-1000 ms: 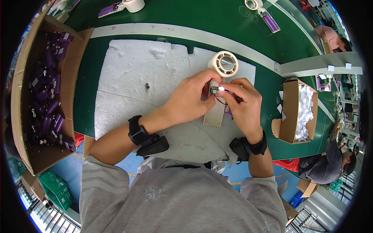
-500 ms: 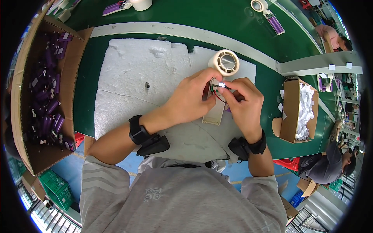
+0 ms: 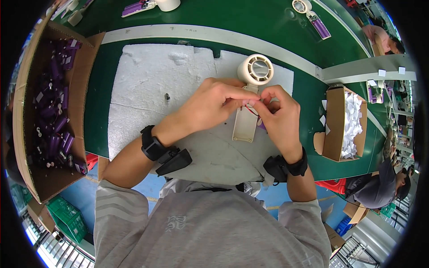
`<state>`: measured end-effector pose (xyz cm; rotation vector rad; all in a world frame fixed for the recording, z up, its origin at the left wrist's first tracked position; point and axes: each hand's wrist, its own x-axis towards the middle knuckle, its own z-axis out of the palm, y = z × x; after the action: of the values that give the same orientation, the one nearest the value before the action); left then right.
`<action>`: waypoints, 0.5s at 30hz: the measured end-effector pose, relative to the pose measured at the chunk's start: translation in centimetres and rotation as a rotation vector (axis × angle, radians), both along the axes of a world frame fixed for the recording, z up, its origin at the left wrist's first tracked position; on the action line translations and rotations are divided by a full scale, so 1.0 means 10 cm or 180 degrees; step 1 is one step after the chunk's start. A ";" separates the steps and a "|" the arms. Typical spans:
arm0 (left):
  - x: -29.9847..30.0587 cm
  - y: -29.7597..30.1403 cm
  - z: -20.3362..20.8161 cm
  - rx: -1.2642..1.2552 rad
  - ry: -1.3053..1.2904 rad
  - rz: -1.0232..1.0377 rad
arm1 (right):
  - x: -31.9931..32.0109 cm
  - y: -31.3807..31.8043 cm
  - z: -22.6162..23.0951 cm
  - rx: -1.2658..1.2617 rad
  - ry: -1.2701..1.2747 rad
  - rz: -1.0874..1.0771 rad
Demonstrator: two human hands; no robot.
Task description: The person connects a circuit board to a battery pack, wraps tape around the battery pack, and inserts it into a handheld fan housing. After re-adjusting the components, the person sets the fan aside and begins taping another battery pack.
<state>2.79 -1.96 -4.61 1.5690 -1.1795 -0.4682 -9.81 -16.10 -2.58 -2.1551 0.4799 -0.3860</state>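
Observation:
A cream handheld fan lies on the white foam board, its round head (image 3: 259, 70) facing up and its open handle shell (image 3: 244, 128) pointing toward me. Over the upper handle, my left hand (image 3: 210, 103) is closed, thumb and fingers pinched together. My right hand (image 3: 282, 115) meets it there, also pinching at the fingertips. What they hold is small and hidden by the fingers. Thin red and dark wires (image 3: 253, 111) come out just below the fingertips. Part of a purple battery cell (image 3: 262, 126) shows beside the handle, mostly covered by my right hand.
The foam board (image 3: 147, 89) rests on a green table. At left stands a carton (image 3: 91, 89) of purple battery cells; at right, a smaller box (image 3: 333, 125) with white paper pieces. Beyond the pale rail (image 3: 178, 32) lie other open fans (image 3: 318, 26). Co-workers sit far right.
My left hand has turned over the handle, and its fingertips closed against my right hand's. The small board with a lit white display is now hidden. Fans beyond the rail shifted slightly right.

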 end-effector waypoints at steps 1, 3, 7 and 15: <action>0.01 0.00 0.02 -0.0072 -0.0184 -0.0001 | 0.00 -0.01 0.01 -0.0073 0.0091 0.0079; 0.03 -0.02 0.05 -0.0059 -0.0186 -0.0075 | -0.01 -0.03 0.02 -0.0148 0.0181 0.0140; 0.04 -0.02 0.08 0.0076 -0.0161 -0.0185 | 0.00 -0.07 0.03 0.0076 0.0253 0.0403; 0.16 0.05 0.07 0.0221 -0.0088 -0.0056 | 0.01 -0.06 0.08 -0.0113 -0.0272 0.0689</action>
<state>4.39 -1.46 -3.94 1.6301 -1.2102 -0.5052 -9.75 -16.71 -1.76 -2.1882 0.1901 -0.3656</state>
